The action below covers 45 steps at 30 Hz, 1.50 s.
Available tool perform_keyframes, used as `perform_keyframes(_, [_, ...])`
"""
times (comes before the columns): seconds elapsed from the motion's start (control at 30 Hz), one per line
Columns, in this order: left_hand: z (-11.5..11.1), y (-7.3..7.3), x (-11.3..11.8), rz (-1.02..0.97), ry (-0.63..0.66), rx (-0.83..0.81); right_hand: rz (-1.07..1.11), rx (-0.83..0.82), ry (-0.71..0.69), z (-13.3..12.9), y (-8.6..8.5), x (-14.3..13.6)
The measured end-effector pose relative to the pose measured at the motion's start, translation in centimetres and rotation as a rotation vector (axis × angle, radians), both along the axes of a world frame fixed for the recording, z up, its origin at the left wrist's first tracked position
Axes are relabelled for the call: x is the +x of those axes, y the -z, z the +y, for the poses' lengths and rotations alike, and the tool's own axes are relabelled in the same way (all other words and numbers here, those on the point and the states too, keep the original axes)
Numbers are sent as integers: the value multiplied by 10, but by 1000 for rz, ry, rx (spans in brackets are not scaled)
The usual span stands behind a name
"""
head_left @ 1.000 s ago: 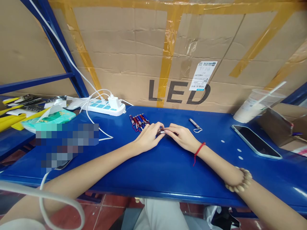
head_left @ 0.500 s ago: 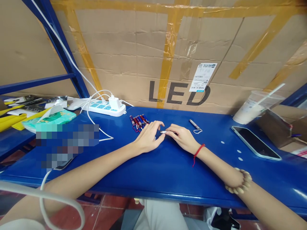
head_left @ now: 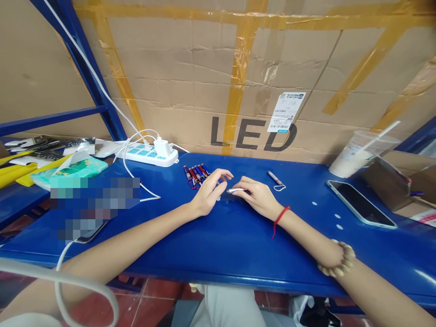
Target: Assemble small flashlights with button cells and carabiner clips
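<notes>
A big taped cardboard sheet marked LED [head_left: 190,91] stands at twelve o'clock behind my blue worktop [head_left: 204,245]. My right hand [head_left: 259,196] pinches a small silver tube [head_left: 235,190] between thumb and fingers; its rear part is hidden in my grip. The tube's long axis runs roughly nine to three, its bare end pointing to nine, at my left hand [head_left: 206,195]. That hand is loosely spread, thumb and fingers parted, with nothing visible between them. The tube's end sits just beside my left thumb, with a gap between. A small pale patch shows under that thumb; I can't tell what it is.

Near my left fingers, at about ten, lies a bunch of red, blue and purple pen lights [head_left: 195,173] with clips. Between two and three lies a lone silver pen light [head_left: 274,177], slanting from ten to four with its wire loop at the near end; my right hand is the nearer one.

Farther out are the power strip [head_left: 146,156] at ten, the cup [head_left: 347,159] between two and three, and a phone [head_left: 361,203] just past three.
</notes>
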<state>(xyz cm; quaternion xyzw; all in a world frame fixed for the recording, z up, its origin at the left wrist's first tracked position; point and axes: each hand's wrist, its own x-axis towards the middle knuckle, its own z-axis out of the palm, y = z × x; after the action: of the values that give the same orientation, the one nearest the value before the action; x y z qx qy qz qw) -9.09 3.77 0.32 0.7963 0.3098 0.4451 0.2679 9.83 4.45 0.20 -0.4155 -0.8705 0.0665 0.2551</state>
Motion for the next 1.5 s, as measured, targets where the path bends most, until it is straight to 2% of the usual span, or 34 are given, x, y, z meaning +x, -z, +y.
perform_keyframes(0.27, [4, 4, 3, -22, -51, -68, 30, 35, -2, 2, 1, 1])
perform_keyframes(0.53, [4, 3, 4, -47, -68, -154, 52, 45, -29, 1, 2, 1])
perform_keyframes(0.77, [5, 3, 4, -105, -80, -253, 44, 60, 8, 1, 3, 0])
perform_keyframes(1.03, [7, 5, 4, -101, -72, -242, 46, 46, 28, 1, 2, 0])
perform_keyframes(1.3, [5, 4, 4, -103, -80, -267, 71, -3, -60, 0, 3, 1])
perform_keyframes(1.5, [6, 4, 5, -107, -78, -267, 97, -4, -57, 2, 4, 0])
